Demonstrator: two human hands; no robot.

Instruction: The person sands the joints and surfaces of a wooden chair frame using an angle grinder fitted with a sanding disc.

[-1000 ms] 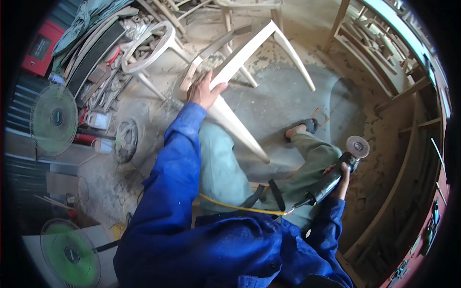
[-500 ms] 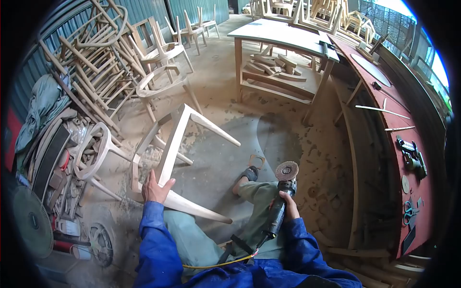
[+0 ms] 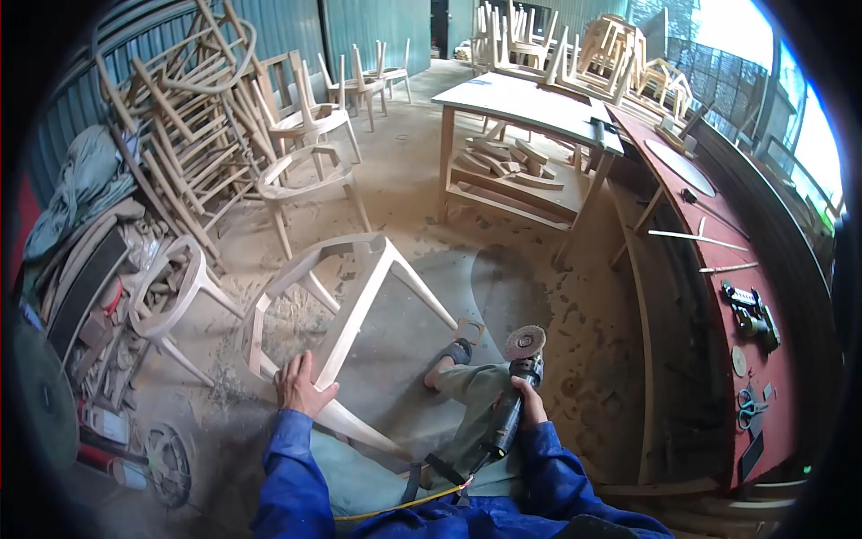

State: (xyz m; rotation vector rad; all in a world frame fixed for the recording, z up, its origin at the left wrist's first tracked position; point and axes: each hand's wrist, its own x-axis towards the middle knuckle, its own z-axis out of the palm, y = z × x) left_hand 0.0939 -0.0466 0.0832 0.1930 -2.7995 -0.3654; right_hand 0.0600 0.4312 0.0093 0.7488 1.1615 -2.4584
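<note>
My left hand [image 3: 303, 386] rests on the near corner of a pale wooden chair frame [image 3: 355, 310], thumb and fingers around the wood. The frame stands on the floor in front of my knees, its legs pointing right. In my right hand [image 3: 530, 401] is a black angle grinder [image 3: 505, 422], held by its body, with a round sanding disc [image 3: 525, 342] facing up at its tip. The disc is apart from the frame. A yellow cord [image 3: 404, 505] runs from the grinder across my lap.
A white-topped table [image 3: 512, 101] stands ahead, wood pieces on its shelf. At right, a red bench [image 3: 709, 260] holds scissors [image 3: 751, 409] and tools. Stacked chair frames [image 3: 193, 117], a smaller frame [image 3: 171, 301], scraps and a fan [image 3: 43, 400] line the left.
The view has swung up and right, bringing the table, bench and stacked chairs into sight. The chair frame has tipped to stand more level under my left hand. The grinder remains in my right hand.
</note>
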